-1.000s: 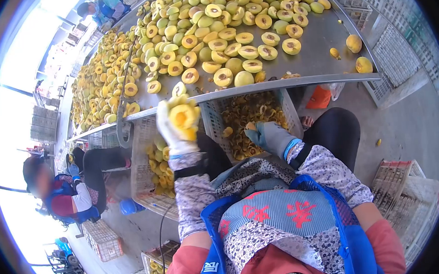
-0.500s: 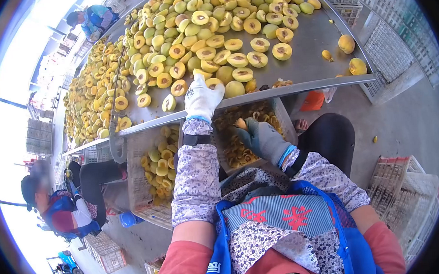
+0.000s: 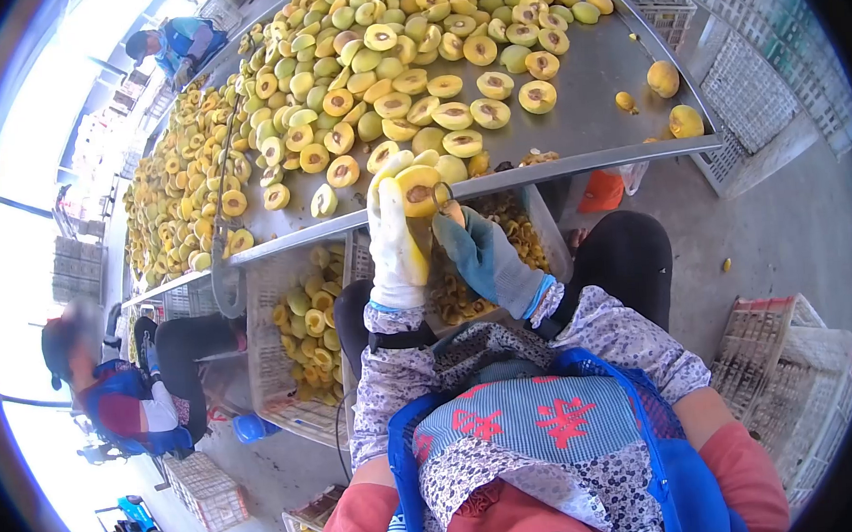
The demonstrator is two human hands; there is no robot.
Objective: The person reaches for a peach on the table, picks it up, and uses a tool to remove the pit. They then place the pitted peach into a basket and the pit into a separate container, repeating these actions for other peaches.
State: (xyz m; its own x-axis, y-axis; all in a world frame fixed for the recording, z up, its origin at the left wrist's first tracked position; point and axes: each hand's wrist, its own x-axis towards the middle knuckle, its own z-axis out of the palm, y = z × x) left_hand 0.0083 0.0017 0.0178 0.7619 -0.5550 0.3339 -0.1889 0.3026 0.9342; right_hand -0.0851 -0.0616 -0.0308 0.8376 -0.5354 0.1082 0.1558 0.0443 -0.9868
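My left hand [image 3: 398, 239], in a white glove, is closed round a halved yellow peach [image 3: 418, 189], its cut face and brown centre turned toward my right side. My right hand [image 3: 488, 258], in a grey and teal glove, grips a small pitting knife [image 3: 453, 212] with a tan handle. The metal loop at its end meets the edge of the peach half. Both hands are over the near rim of the metal table [image 3: 591, 113], which bears a large heap of peach halves [image 3: 377, 66], many cut side up.
Under the rim stands a crate of peach scraps [image 3: 466, 293]; left of it, a crate [image 3: 299, 408] holds peach halves. Two whole peaches [image 3: 685, 121] lie at the table's right corner. A co-worker [image 3: 129, 387] sits at left, another person [image 3: 178, 43] beyond. Stacked crates [image 3: 788, 372] stand at right.
My left hand has come back from the heap to the table rim with a peach half. My right hand has risen to meet it, bringing the knife's loop to the fruit.
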